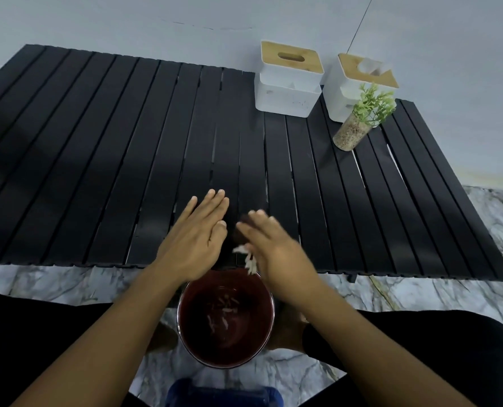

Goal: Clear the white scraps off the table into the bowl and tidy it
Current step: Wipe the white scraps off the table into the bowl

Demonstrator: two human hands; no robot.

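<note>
We look down and forward from head height, close over the table's (156,142) near edge.

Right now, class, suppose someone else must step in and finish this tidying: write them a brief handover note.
Left hand: open, flat, at the near edge of the black slatted table, holding nothing.
Right hand: open and blurred, sweeping white scraps off the table edge.
Bowl: dark red, on the floor below the edge, with some scraps already inside.
Done: the rest of the tabletop shows no scraps.
Left: get this last clump into the bowl, then tidy. Two tissue boxes and a small plant jar stand at the far right.
</note>
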